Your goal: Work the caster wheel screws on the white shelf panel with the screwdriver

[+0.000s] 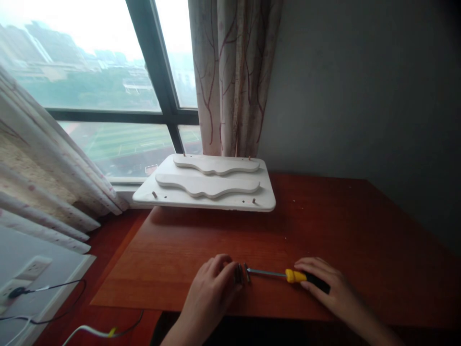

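My right hand (322,279) is closed round the black and yellow handle of a screwdriver (268,273). Its metal shaft points left, low over the tabletop, and the tip meets or nearly meets a thin dark screw (247,273). Just left of that screw, my left hand (215,283) has its fingers curled in, with thumb and fingertips at a small bunch of similar screws (238,274). The fingers partly hide this bunch.
Toward the window, a white board (212,202) rests on the reddish wooden table (324,221). Two wavy-edged white pieces (209,185) lie on it, with short pegs near its corners. Cables (86,329) run to a wall socket (29,274) at lower left. Curtains (234,72) hang behind.
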Tool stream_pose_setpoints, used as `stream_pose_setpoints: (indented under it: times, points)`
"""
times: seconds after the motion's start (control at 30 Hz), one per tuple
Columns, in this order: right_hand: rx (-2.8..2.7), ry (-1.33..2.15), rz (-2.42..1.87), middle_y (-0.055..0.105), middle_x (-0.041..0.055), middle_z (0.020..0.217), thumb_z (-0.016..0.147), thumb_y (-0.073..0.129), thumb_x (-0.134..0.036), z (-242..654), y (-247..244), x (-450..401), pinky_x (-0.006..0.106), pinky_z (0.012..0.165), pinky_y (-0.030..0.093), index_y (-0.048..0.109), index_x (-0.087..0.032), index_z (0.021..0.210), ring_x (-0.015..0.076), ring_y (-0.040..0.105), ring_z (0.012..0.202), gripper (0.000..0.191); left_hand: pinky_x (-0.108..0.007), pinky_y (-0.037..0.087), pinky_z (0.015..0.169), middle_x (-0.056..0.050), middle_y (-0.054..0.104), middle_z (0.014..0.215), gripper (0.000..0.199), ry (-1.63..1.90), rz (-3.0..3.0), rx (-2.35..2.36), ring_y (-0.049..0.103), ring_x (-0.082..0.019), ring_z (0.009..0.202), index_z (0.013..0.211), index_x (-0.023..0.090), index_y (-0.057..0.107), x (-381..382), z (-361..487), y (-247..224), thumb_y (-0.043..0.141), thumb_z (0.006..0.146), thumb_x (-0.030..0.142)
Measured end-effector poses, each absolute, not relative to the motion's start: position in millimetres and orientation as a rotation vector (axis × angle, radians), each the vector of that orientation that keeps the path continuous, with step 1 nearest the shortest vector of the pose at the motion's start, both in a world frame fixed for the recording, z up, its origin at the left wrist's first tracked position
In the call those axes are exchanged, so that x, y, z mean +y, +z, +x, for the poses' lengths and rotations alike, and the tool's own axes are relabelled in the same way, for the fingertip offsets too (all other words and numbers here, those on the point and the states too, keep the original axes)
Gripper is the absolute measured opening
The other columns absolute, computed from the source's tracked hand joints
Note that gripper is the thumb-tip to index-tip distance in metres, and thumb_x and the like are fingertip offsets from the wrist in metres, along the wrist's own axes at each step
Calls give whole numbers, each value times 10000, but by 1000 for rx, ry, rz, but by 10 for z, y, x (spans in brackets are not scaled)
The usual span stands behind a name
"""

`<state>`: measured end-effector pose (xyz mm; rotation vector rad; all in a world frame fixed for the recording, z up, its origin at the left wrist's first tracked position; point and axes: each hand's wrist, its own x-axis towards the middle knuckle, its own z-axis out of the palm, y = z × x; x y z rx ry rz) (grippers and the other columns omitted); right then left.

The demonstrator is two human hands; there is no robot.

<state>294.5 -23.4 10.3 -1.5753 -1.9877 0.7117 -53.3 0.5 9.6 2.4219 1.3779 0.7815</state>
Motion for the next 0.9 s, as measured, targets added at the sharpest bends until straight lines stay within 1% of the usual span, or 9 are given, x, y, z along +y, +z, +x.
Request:
stream_pose_setpoints:
  times: [0.07,0.17,0.3,0.43,0.57,0.67,0.9]
  points:
    - [-1979,747,-1559,756,77,1128,929,630,-382,2929,96,-221,363,975,557,806,-299,1058,238,705,1066,234,-398,616,807,-88,693,1135,361,746,2448,1380,696,-264,949,1142,269,682,-16,-436,105,744,806,152]
    - [-1995,780,-1520,762,72,1079,943,616,-368,2956,117,-188,352,944,562,812,-302,1033,231,707,1025,226,-411,612,795,-86,691,1126,397,710,2460,1390,693,-271,939,1152,271,674,-19,-354,106,764,790,134]
    - [-2028,765,-1481,765,70,1044,942,623,-367,3002,164,-170,357,916,568,817,-311,1017,232,703,999,216,-406,610,814,-77,682,1134,322,677,2450,1396,688,-261,953,1104,271,676,-23,-331,92,728,821,125]
    - [-2027,737,-1450,763,63,1013,942,623,-367,2941,163,-181,345,884,578,818,-320,994,224,706,962,208,-390,621,789,-88,688,1127,292,703,2469,1389,690,-253,921,1099,265,677,-45,-321,83,685,842,125]
    - [-2029,691,-1420,756,69,1007,956,603,-350,2779,113,-180,345,872,576,813,-300,997,222,698,951,220,-382,629,770,-95,704,1116,256,733,2506,1385,695,-259,921,1089,250,680,-37,-333,95,660,864,131]
    - [-2028,683,-1403,751,65,1014,950,615,-299,2639,83,-151,338,875,566,804,-289,1006,218,687,958,197,-374,629,802,-86,713,1120,244,748,2524,1423,696,-251,943,1097,243,684,6,-399,106,610,898,123]
    - [-2007,620,-1327,741,56,1039,947,612,-197,2135,34,110,359,901,551,764,-261,1043,221,665,983,191,-384,610,891,-85,724,1221,300,761,2597,1507,694,-251,1043,1183,240,705,304,-812,82,515,965,162]
